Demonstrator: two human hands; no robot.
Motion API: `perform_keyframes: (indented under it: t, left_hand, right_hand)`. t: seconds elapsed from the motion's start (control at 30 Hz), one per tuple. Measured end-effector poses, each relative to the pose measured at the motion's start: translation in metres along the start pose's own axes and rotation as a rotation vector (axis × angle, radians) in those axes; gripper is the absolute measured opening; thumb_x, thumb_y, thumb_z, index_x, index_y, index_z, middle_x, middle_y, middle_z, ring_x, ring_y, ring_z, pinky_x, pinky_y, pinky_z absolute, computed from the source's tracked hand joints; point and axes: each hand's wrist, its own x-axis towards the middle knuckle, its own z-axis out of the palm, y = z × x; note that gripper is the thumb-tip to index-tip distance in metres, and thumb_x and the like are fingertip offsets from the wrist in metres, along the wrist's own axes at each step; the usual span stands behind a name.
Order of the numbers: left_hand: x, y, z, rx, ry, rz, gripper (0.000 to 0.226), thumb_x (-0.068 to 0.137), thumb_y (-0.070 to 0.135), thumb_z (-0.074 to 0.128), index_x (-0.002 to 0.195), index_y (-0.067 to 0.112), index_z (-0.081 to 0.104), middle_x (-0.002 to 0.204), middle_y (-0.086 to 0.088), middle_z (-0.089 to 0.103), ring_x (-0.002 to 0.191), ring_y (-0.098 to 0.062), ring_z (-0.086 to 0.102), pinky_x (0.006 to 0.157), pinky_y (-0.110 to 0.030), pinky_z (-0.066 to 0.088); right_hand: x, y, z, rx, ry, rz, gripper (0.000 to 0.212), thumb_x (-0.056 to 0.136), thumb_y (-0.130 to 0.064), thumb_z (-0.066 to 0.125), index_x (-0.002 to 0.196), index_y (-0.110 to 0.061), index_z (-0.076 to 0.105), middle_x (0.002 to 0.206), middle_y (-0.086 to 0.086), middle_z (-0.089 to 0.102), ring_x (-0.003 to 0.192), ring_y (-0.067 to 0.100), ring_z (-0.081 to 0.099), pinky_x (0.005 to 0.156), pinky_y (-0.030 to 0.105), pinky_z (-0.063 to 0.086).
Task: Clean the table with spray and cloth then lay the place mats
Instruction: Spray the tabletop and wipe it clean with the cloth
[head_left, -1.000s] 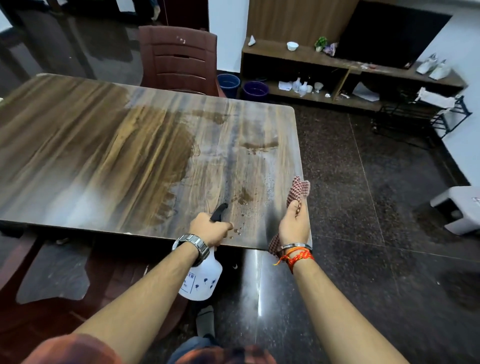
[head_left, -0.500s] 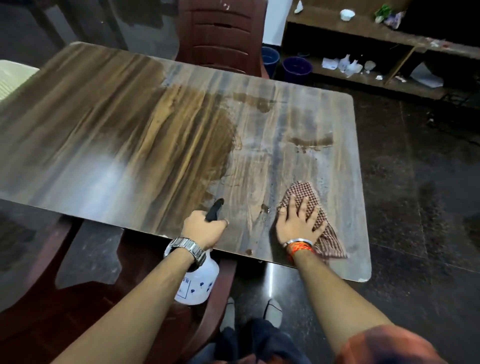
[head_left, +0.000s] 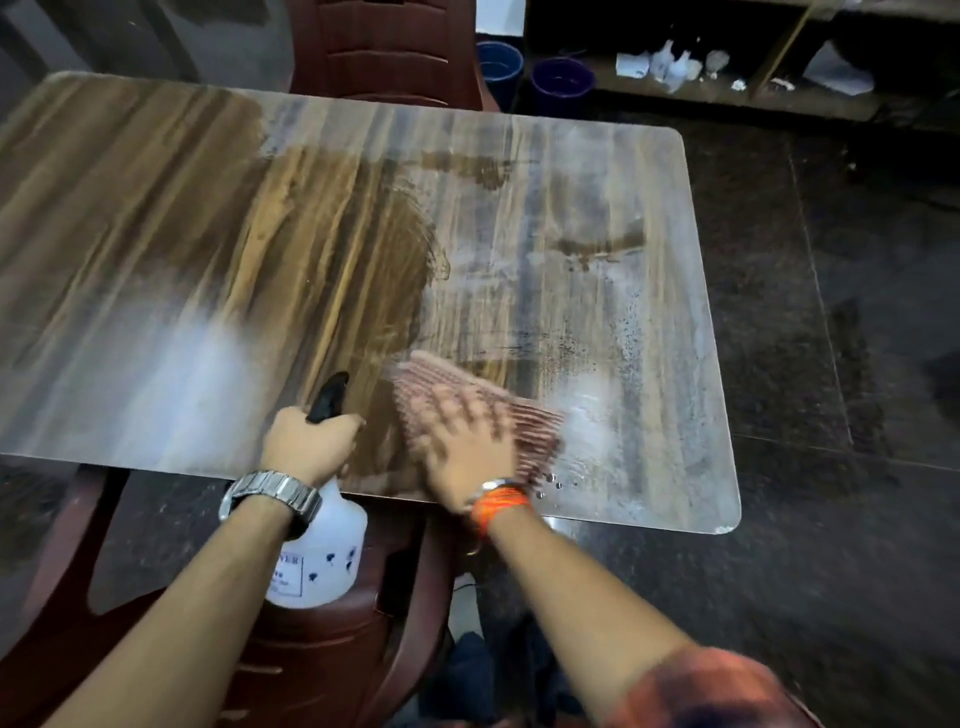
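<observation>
The wood-grain table (head_left: 156, 208) fills the view, dark and wet in the middle, pale and dusty on its right part. My left hand (head_left: 306, 441) grips the black trigger head of a white spray bottle (head_left: 322, 551), which hangs below the table's near edge. My right hand (head_left: 467, 447), blurred by motion, presses flat with spread fingers on a red checked cloth (head_left: 431, 384) lying on the table near the front edge. Water drops sit just right of the cloth. No place mats are in view.
A maroon plastic chair (head_left: 395, 52) stands at the table's far side, and another (head_left: 337, 649) is right below me at the near edge. Two blue buckets (head_left: 561, 83) sit on the dark floor by a low shelf (head_left: 727, 93) with clutter.
My right hand went from holding the cloth up at the table's edge to pressing it flat, then slid it left toward the bottle. The left hand has kept hold of the bottle.
</observation>
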Motion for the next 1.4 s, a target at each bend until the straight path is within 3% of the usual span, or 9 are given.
perform_keyframes:
  t: [0.17,0.3,0.43,0.5,0.63,0.9,1.03,1.13,1.4]
  left_hand:
    - [0.000,0.012,0.023,-0.048,-0.039,0.054,0.028,0.067,0.031,0.066,0.060,0.004,0.068,0.047,-0.010,0.063,0.043,-0.024,0.058,0.058,-0.037,0.054]
    - [-0.002,0.016,0.031,-0.032,-0.036,0.082,0.028,0.067,0.032,0.066,0.055,0.007,0.067,0.047,-0.011,0.063,0.042,-0.025,0.059,0.059,-0.041,0.058]
    - [0.000,0.017,0.034,-0.001,-0.025,0.078,0.033,0.066,0.032,0.066,0.063,-0.001,0.065,0.049,-0.011,0.061,0.047,-0.028,0.057,0.057,-0.045,0.056]
    - [-0.002,0.021,0.034,0.034,0.010,0.083,0.028,0.072,0.027,0.067,0.062,0.002,0.060,0.053,-0.010,0.057,0.052,-0.027,0.051,0.055,-0.035,0.044]
    - [-0.003,0.030,0.039,0.089,0.045,0.095,0.024,0.078,0.025,0.070,0.069,0.004,0.064,0.060,-0.010,0.059,0.058,-0.030,0.052,0.055,-0.031,0.038]
    - [-0.001,0.043,0.058,0.057,-0.086,0.072,0.032,0.072,0.027,0.065,0.071,-0.004,0.071,0.046,-0.009,0.064,0.044,-0.027,0.061,0.062,-0.044,0.061]
    - [-0.004,0.052,0.075,0.011,-0.102,0.063,0.032,0.068,0.030,0.065,0.070,-0.001,0.073,0.054,-0.011,0.070,0.045,-0.026,0.061,0.060,-0.046,0.061]
    - [-0.006,0.060,0.091,-0.019,-0.093,0.043,0.032,0.067,0.032,0.066,0.068,0.001,0.074,0.058,-0.013,0.072,0.044,-0.025,0.061,0.058,-0.044,0.061]
    - [-0.018,0.097,0.142,-0.009,0.080,-0.076,0.030,0.076,0.034,0.069,0.071,0.004,0.067,0.067,-0.011,0.068,0.059,-0.029,0.060,0.049,-0.026,0.039]
  right_hand:
    - [-0.058,0.125,-0.034,-0.019,0.114,0.712,0.054,0.097,-0.051,0.020,0.148,-0.048,0.004,0.160,-0.013,0.006,0.147,0.025,0.003,0.113,0.059,-0.003]
    - [-0.062,0.113,-0.034,0.061,0.149,0.916,0.053,0.097,-0.049,0.018,0.149,-0.046,0.004,0.160,-0.011,0.005,0.147,0.026,0.001,0.113,0.061,-0.001]
    - [-0.052,0.015,-0.006,0.011,0.042,0.224,0.055,0.089,-0.046,0.034,0.144,-0.041,0.033,0.155,-0.007,0.031,0.143,0.032,0.022,0.111,0.060,0.008]
    - [-0.045,-0.023,0.005,-0.060,-0.130,-0.153,0.053,0.091,-0.046,0.035,0.144,-0.042,0.032,0.157,-0.010,0.024,0.147,0.029,0.007,0.112,0.060,-0.002]
    - [-0.036,-0.015,0.005,-0.129,-0.183,-0.396,0.051,0.092,-0.046,0.029,0.142,-0.040,0.036,0.156,-0.013,0.024,0.147,0.023,0.005,0.113,0.055,-0.006]
    - [-0.066,0.169,-0.049,-0.072,0.049,0.559,0.051,0.097,-0.053,0.013,0.144,-0.053,-0.005,0.159,-0.017,0.000,0.148,0.021,0.003,0.115,0.057,0.000]
    - [-0.052,0.178,-0.057,-0.044,0.058,0.663,0.052,0.097,-0.052,0.017,0.146,-0.052,0.001,0.159,-0.017,0.003,0.147,0.021,0.000,0.114,0.058,-0.001]
    - [-0.031,0.171,-0.060,-0.095,0.029,0.491,0.053,0.097,-0.051,0.016,0.148,-0.049,0.003,0.159,-0.015,0.006,0.147,0.024,0.002,0.113,0.058,-0.004]
    - [0.013,0.185,-0.061,-0.178,-0.181,-0.626,0.049,0.095,-0.053,0.026,0.143,-0.047,0.028,0.153,-0.011,0.032,0.144,0.026,0.022,0.109,0.058,0.007]
